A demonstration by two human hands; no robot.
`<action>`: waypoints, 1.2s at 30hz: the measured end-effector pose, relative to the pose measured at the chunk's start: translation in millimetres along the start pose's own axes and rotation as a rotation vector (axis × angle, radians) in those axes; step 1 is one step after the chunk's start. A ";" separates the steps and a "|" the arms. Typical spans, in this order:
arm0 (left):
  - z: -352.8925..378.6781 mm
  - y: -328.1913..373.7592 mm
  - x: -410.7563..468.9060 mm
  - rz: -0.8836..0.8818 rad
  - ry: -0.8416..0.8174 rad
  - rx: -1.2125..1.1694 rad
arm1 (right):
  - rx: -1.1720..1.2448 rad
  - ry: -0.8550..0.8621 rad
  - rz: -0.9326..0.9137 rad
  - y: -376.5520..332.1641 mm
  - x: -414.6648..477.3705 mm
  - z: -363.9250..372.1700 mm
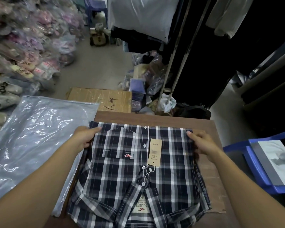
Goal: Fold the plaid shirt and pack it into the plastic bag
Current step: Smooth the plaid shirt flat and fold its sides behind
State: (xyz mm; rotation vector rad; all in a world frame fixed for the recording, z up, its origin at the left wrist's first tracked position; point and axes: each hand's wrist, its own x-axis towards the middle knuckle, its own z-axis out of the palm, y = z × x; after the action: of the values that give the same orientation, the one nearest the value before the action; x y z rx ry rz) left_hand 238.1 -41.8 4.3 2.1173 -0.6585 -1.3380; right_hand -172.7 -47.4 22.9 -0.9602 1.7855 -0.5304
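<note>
A navy and white plaid shirt (122, 175) lies folded, front side up, on a brown table (204, 129), its collar toward me and a tan price tag (154, 153) hanging from the button placket. My left hand (85, 136) grips the shirt's far left edge, thumb on top. At the far right edge my right hand (201, 143) holds the cloth the same way. A clear plastic bag (36, 142) lies flat to the left of the shirt, partly over the table's left edge.
A cardboard box (102, 99) stands beyond the table. Heaps of bagged goods (23, 46) fill the left floor. A metal rack (179, 63) with dark clothes rises at the right. A blue plastic chair (257, 170) with a grey box sits at the right.
</note>
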 end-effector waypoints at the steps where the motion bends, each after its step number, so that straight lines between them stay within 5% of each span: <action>1: 3.3 5.2 3.5 0.040 0.048 -0.034 | -0.009 0.017 -0.043 -3.3 6.4 2.5; 6: 8.3 22.1 16.1 0.059 0.077 -0.353 | 0.070 0.129 -0.114 -9.4 31.8 7.5; 9: 20.3 24.5 9.6 0.191 0.330 0.082 | 0.018 0.173 -0.074 -8.4 36.8 9.5; 11: 34.7 20.8 -13.7 0.474 0.435 0.451 | -0.093 0.154 -0.036 -2.3 35.6 11.0; 13: 54.7 16.5 -41.3 0.742 0.134 0.680 | -0.144 0.089 0.004 2.9 29.2 12.3; 16: 91.5 0.0 -60.1 0.759 -0.449 1.056 | -0.204 0.016 0.062 8.9 22.0 10.4; 19: 116.6 -15.8 -52.3 0.745 -0.550 1.265 | -0.212 -0.101 0.149 7.4 14.6 2.5; 22: 127.3 -17.8 -45.6 0.710 -0.544 1.286 | -0.221 -0.231 0.205 4.4 5.3 -2.8; 30: 155.0 6.2 -51.2 0.691 -0.513 1.332 | -0.101 -0.029 0.180 6.2 4.9 -19.9; 34: 171.1 26.3 -45.6 0.910 -0.203 1.131 | -0.545 0.319 -0.166 5.2 2.7 -11.2; 36: 172.6 27.5 -32.3 0.945 -0.116 1.170 | -0.825 0.314 -0.430 3.9 10.2 5.8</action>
State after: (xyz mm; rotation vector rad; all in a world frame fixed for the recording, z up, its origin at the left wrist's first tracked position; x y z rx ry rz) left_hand 64.5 -72.7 -17.9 1.8666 -2.5256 -0.4993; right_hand -170.8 -53.0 12.0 -1.9421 2.1287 -0.1869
